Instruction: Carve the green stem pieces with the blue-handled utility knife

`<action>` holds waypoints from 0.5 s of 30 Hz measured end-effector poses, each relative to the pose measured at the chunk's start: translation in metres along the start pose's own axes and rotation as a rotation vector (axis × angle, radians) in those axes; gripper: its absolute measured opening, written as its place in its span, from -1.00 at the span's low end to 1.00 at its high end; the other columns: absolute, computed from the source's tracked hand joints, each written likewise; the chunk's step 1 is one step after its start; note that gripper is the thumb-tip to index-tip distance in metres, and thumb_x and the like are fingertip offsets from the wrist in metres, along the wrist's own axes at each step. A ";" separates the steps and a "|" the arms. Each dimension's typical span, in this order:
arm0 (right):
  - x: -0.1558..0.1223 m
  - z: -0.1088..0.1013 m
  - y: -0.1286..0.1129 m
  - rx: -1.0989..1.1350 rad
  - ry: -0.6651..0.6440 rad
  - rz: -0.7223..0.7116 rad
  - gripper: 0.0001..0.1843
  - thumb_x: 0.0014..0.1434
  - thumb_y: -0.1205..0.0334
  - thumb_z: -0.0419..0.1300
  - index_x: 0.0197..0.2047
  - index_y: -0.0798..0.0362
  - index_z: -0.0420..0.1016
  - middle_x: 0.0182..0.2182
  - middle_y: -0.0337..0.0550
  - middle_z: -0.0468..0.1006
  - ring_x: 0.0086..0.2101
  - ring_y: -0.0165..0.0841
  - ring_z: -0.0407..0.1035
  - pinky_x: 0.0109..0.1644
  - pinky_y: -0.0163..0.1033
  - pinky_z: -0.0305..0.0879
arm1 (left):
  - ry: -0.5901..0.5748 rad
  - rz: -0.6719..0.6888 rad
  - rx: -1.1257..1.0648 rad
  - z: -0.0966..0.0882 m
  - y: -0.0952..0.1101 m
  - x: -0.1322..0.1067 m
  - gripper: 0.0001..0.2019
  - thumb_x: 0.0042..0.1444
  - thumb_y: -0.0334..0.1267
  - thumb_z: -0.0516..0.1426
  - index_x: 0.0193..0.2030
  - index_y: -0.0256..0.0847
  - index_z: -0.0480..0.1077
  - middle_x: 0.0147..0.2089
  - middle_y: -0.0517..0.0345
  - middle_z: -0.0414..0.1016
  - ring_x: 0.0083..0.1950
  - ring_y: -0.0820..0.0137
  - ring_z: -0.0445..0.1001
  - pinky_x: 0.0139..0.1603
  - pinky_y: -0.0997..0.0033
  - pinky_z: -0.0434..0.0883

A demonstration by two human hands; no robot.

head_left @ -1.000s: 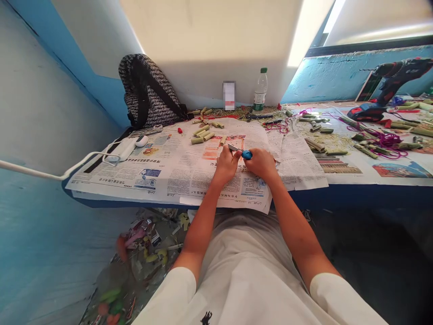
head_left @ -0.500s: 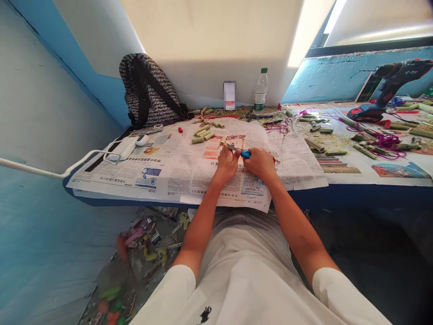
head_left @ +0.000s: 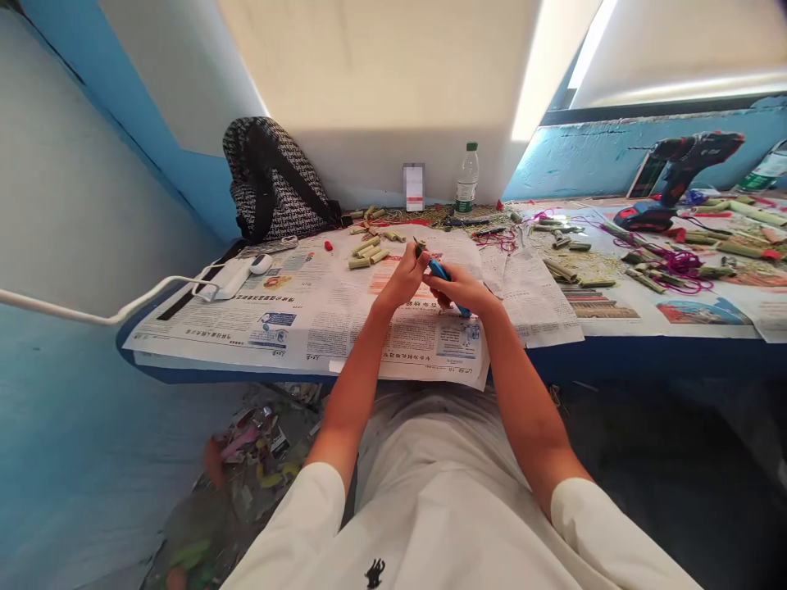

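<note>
My left hand (head_left: 407,277) is raised above the newspaper-covered table (head_left: 320,307), its fingers pinched round a small greenish tube piece (head_left: 420,246). Right beside it, my right hand (head_left: 462,288) grips a blue-handled cutter (head_left: 443,276) whose tip points at that piece. The two hands touch over the middle of the newspaper. A small pile of cut green tube pieces (head_left: 367,250) lies just beyond my left hand.
A patterned backpack (head_left: 270,182) leans at the back left, with a plastic bottle (head_left: 466,180) and a small card against the wall. A white power strip (head_left: 230,277) and mouse lie left. A cordless drill (head_left: 673,174), purple cords and more green tubes crowd the right. Litter covers the floor.
Both hands have lifted off the newspaper and moved slightly away from me. The cutter has turned so its blue handle shows along my right hand. The view has tipped a little.
</note>
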State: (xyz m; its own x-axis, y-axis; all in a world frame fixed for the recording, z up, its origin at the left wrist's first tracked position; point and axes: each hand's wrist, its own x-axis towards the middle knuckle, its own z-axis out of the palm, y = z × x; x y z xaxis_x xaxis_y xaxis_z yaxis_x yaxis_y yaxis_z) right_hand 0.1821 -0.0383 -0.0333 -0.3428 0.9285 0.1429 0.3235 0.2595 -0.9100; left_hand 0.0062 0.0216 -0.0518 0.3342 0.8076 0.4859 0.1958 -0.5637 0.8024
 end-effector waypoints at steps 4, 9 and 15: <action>0.000 0.011 0.007 0.012 0.093 -0.044 -0.65 0.26 -0.12 0.26 -0.32 -0.08 0.28 -0.53 -0.36 0.28 -0.54 -0.41 0.15 -0.43 -0.23 0.07 | 0.077 -0.004 0.025 0.003 0.000 -0.009 -0.29 0.24 0.58 -0.11 -0.08 -0.11 0.24 -0.05 0.03 0.35 0.09 0.22 0.41 0.29 0.11 0.36; -0.001 0.026 0.006 -0.269 0.354 -0.114 -0.64 0.23 -0.07 0.20 -0.44 -0.06 0.22 -0.51 -0.29 0.27 -0.41 -0.37 0.12 -0.30 -0.19 0.01 | 0.139 0.028 0.049 0.009 -0.005 -0.019 -0.28 0.26 0.59 -0.15 -0.07 -0.10 0.24 -0.04 0.02 0.34 0.12 0.20 0.40 0.32 0.09 0.35; 0.000 0.031 0.003 -0.353 0.427 -0.066 -0.69 0.19 0.08 0.17 -0.49 -0.07 0.16 -0.55 -0.28 0.23 -0.43 -0.35 0.09 -0.28 -0.15 -0.03 | 0.114 0.054 0.050 0.008 -0.004 -0.021 -0.32 0.30 0.54 -0.16 -0.04 -0.08 0.24 0.00 0.00 0.37 0.13 0.22 0.42 0.36 0.03 0.37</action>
State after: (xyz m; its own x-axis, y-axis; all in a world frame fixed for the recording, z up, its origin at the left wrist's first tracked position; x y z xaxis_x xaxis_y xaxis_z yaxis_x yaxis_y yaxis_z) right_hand 0.1557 -0.0454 -0.0482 -0.0083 0.9133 0.4071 0.6142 0.3260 -0.7187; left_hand 0.0059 0.0057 -0.0676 0.2397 0.7884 0.5666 0.2265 -0.6129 0.7570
